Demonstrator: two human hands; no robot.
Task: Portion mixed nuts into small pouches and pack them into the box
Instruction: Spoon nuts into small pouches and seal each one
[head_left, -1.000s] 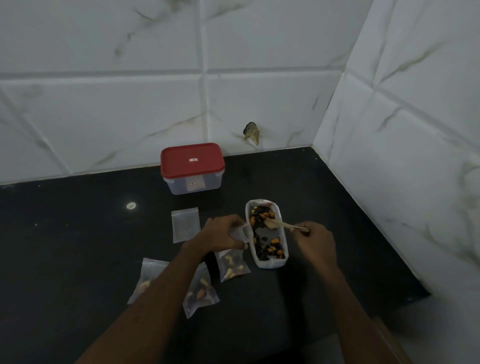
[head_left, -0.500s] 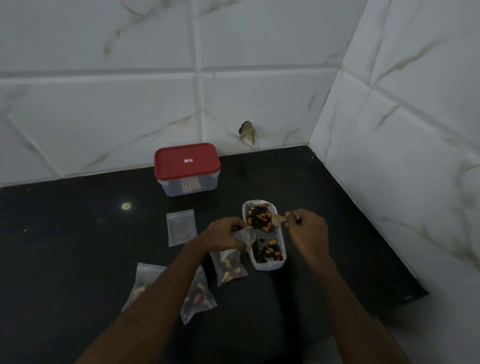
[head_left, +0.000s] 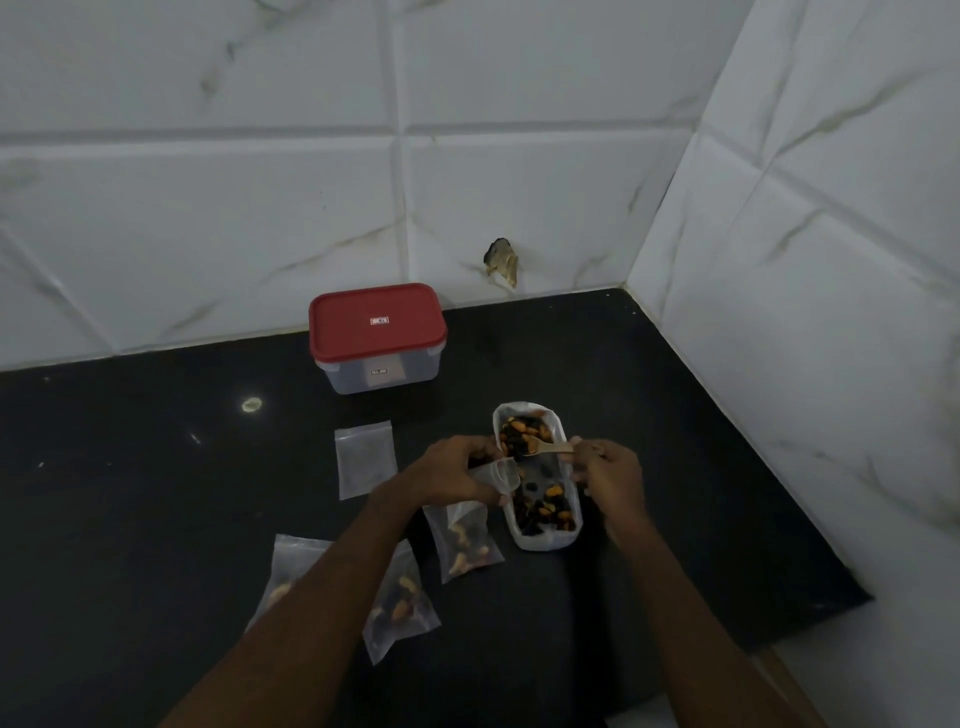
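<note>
My left hand (head_left: 457, 475) pinches a small pouch (head_left: 501, 475) open at nine o'clock of the tray (head_left: 543, 543). My right hand (head_left: 605, 475) grips a wooden spoon (head_left: 548, 450) over the mixed nuts (head_left: 550, 512) — that narrow, floppy mouth could spill the scoop — while the box (head_left: 378, 327) sits lidded at eleven o'clock.

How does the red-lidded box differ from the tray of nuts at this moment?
The box is closed under its red lid; the tray is open, mixed nuts showing. The box stands back by the wall, untouched; the tray lies between the hands, the right hand holding a spoon in it, the left hand holding a pouch beside it. The box is squat; the tray long and narrow. Both are pale plastic on the dark counter.
</note>
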